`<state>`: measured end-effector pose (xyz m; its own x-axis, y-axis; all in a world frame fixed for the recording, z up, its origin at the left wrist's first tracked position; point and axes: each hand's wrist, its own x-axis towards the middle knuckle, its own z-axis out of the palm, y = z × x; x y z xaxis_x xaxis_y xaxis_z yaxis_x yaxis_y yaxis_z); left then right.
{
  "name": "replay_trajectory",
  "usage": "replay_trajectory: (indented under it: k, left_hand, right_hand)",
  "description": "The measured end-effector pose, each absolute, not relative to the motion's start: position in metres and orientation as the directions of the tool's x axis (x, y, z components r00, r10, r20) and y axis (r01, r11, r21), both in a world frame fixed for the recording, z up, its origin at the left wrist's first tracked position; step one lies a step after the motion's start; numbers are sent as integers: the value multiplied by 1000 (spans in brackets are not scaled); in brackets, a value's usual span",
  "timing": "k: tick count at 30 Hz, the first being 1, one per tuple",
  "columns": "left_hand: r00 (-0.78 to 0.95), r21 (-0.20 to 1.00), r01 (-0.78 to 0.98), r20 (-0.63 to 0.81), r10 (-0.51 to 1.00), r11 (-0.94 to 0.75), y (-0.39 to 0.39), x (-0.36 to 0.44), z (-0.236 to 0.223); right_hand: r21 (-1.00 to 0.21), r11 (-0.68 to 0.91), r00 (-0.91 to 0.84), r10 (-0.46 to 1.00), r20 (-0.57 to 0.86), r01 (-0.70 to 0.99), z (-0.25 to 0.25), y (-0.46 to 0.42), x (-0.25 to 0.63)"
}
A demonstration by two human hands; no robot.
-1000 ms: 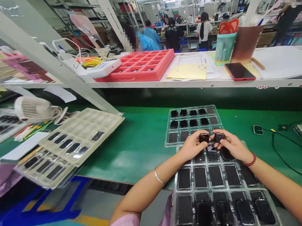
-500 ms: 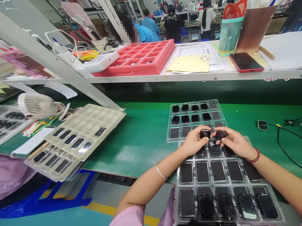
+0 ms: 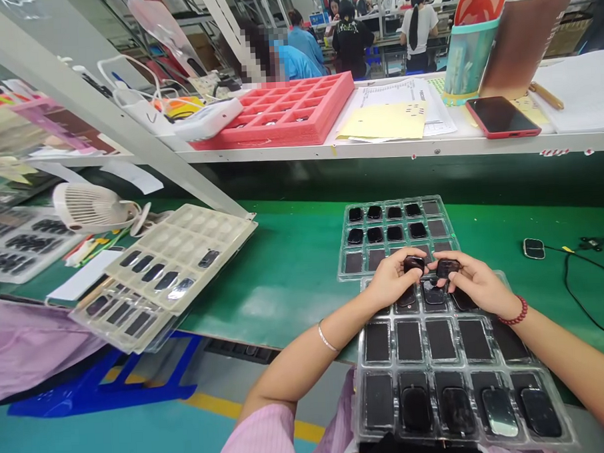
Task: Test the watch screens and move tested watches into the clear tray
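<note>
Left-hand fingers [image 3: 425, 254] found pinching a dark rounded piece [image 3: 414, 263], thumb against the index side; right-hand fingers pinch a second dark piece [image 3: 447, 267] in the same way. The two grips face each other with little between them; whether the pieces touch cannot be told, nor whether anything fine links them. Advisable here: grip by the edges, fingertips off the glossy faces, pressure light and even, both pieces level so neither knocks the other. The left hand [image 3: 392, 281] and right hand [image 3: 481, 287] sit low over the far row of the near tray [image 3: 358, 404], a sound position, since a slip would be a short drop; wrists should stay high enough not to drag on the parts beneath. That tray's nearest row carries four rounded dark units, one of them [image 3: 499, 411] reflecting brightly. Just beyond lies the far tray [image 3: 343, 241], with two rows of four dark pieces, on the green bench [image 3: 298, 253]. To the right, a small square device [image 3: 534, 248] lies beside a black cable [image 3: 580, 308], well apart from the hands. To the left, cream trays [image 3: 192, 238] are stacked askew near a white fan [image 3: 88, 206]; a red compartment tray [image 3: 322, 129] occupies the shelf above.
</note>
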<state>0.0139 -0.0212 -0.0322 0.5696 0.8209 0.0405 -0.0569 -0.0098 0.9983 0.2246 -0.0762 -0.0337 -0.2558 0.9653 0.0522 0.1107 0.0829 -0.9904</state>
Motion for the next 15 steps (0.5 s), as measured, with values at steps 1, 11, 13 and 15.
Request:
replay_trajectory:
  k: [1, 11, 13, 15]
  left_hand:
    - [569, 998, -58, 42, 822, -11, -21, 14, -33]
    - [595, 998, -56, 47, 803, -17, -20, 13, -38]
    - [597, 998, -50, 50, 801, -25, -20, 13, -38]
    - [592, 999, -41, 53, 804, -36, -20, 13, -37]
  right_hand:
    - [-991, 82, -254, 966, 52, 110, -34, -76, 225]
    - [-993, 89, -248, 967, 67, 79, -32, -75, 224]
    - [-992, 98, -248, 966, 76, 78, -32, -75, 224]
    - [-992, 103, -248, 965, 81, 77, -32, -75, 224]
